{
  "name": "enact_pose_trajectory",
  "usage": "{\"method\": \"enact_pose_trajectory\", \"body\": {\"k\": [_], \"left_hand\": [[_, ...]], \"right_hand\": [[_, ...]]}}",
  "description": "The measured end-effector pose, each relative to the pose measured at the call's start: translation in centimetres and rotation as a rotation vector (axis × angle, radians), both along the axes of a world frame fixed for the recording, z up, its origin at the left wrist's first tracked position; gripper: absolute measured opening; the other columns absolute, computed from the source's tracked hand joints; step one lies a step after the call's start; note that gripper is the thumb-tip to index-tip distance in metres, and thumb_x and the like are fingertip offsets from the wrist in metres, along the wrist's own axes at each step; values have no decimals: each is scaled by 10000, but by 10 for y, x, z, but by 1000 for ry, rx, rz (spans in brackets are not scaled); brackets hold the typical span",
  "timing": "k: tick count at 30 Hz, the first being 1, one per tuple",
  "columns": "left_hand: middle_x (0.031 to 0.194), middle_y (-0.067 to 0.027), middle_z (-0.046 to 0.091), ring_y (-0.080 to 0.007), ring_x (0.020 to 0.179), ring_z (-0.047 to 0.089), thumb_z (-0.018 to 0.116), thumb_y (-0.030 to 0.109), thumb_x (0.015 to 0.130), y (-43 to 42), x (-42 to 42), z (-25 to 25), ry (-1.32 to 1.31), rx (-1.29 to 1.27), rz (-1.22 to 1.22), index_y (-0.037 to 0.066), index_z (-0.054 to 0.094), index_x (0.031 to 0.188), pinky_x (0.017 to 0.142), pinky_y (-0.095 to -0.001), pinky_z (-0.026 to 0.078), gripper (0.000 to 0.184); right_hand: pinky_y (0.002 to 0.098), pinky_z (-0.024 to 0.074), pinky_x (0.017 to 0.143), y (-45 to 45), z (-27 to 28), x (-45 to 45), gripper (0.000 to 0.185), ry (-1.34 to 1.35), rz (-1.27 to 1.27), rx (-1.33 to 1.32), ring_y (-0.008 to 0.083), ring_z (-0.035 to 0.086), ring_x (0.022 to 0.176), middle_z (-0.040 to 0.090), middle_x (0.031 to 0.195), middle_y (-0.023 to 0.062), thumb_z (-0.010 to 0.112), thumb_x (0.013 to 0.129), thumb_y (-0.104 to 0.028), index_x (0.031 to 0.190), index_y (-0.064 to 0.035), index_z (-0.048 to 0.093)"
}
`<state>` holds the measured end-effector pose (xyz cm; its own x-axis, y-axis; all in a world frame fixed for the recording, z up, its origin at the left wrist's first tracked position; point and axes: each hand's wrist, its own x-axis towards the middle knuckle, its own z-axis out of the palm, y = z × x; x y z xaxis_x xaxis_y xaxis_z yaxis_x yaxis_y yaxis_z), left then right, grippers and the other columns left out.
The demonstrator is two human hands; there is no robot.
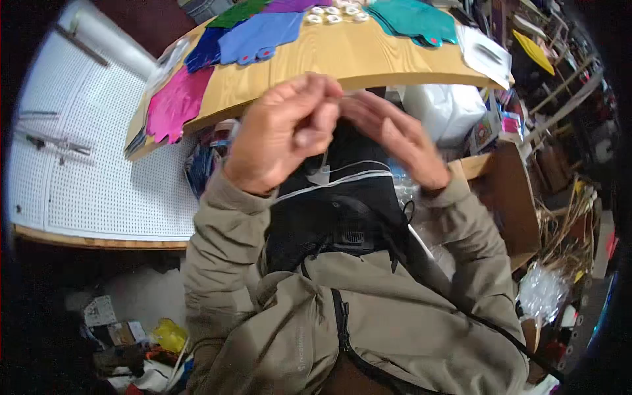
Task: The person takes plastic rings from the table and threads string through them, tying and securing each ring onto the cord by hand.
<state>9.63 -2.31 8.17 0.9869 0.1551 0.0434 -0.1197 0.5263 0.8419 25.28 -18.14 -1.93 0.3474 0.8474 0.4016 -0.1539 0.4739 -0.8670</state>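
Observation:
My left hand [286, 128] is raised in front of the table's near edge, its fingers curled together; whatever they may hold is too small to make out. Close beside it on the right, my right hand [398, 135] has its fingers stretched out and slightly blurred, near the left fingertips. Beyond them, the wooden table [329, 59] bears flat cut pieces: pink [176, 102], light blue [260, 39], dark blue [205, 49], green [240, 13], purple [293, 5] and teal [415, 23]. Several small white round items [332, 18] lie between the light blue and teal pieces.
A white perforated board [99, 164] is on the left. A white packet [484, 56] lies at the table's right end. White plastic bags [444, 108] and an open cardboard box [510, 197] stand below on the right. A white cord [336, 179] crosses my lap.

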Motion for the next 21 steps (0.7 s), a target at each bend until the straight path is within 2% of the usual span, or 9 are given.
{"method": "enact_pose_trajectory", "body": {"k": [1, 3, 4, 7, 8, 11, 15, 18, 21], "left_hand": [[809, -6, 556, -56, 615, 456, 516, 205, 1084, -3, 3, 1, 35, 40, 17, 12, 586, 1229, 498, -205, 356, 251], [854, -18, 591, -61, 646, 489, 523, 210, 1083, -4, -2, 3, 23, 54, 139, 14, 589, 1237, 502, -196, 370, 258], [899, -30, 626, -65, 677, 522, 529, 215, 1081, -2, -7, 3, 26, 55, 245, 16, 592, 1244, 506, -187, 384, 265], [992, -53, 674, -68, 727, 567, 542, 224, 1077, 24, -31, 8, 37, 118, 432, 18, 598, 1262, 510, -167, 399, 282], [1040, -64, 687, -68, 745, 578, 548, 228, 1075, 34, -42, 8, 65, 172, 490, 18, 600, 1271, 510, -156, 399, 292], [1109, -78, 700, -60, 757, 583, 570, 232, 1066, 56, -61, -12, 83, 180, 561, 18, 607, 1282, 504, -139, 389, 306], [1168, -90, 700, -42, 744, 569, 611, 220, 1045, 68, -72, -49, 62, 112, 558, 19, 619, 1283, 493, -130, 370, 312], [1201, -99, 698, -34, 742, 564, 632, 202, 1032, 64, -76, -67, 50, 160, 577, 22, 627, 1277, 493, -135, 374, 304], [1175, -81, 700, -35, 756, 560, 647, 190, 1023, 62, -76, -74, 44, 29, 533, 36, 607, 1337, 496, -147, 392, 352]], "right_hand": [[379, 419, 1102, 20, 6, -19, 489, -16, 15, 10, 240, 553, 1288, 603, 1366, 143, 522, 1085, -296, 1452, 24, 472], [302, 511, 905, 47, 12, -52, 493, 651, 424, 63, 142, 616, 1019, 646, 1101, 80, 511, 1089, -341, 1444, -1, 475], [302, 511, 905, 50, 17, -58, 493, 637, 448, 65, 142, 616, 1019, 646, 1101, 80, 511, 1089, -341, 1444, -1, 475], [221, 441, 638, 51, 30, -64, 382, 329, 495, -265, 52, 518, 721, 560, 819, -15, 503, 1093, -342, 1288, -31, 609], [221, 441, 638, 51, 30, -64, 382, 316, 513, -270, 52, 518, 721, 560, 819, -15, 503, 1093, -342, 1288, -31, 609], [230, 269, 501, 46, 30, -60, 340, -169, 147, -311, 28, 337, 541, 444, 664, -61, 512, 1092, -328, 1120, -23, 659], [248, 295, 526, 41, 31, -48, 317, -339, 37, -346, 38, 361, 577, 443, 646, -51, 533, 1085, -289, 980, -38, 696], [259, 318, 529, 33, 23, -44, 290, -525, -6, -320, 49, 390, 586, 476, 658, -34, 543, 1082, -280, 997, -51, 700], [269, 348, 541, 31, 16, -45, 256, -732, -52, -237, 69, 436, 610, 482, 647, -13, 573, 1069, -275, 990, -69, 704]]}}
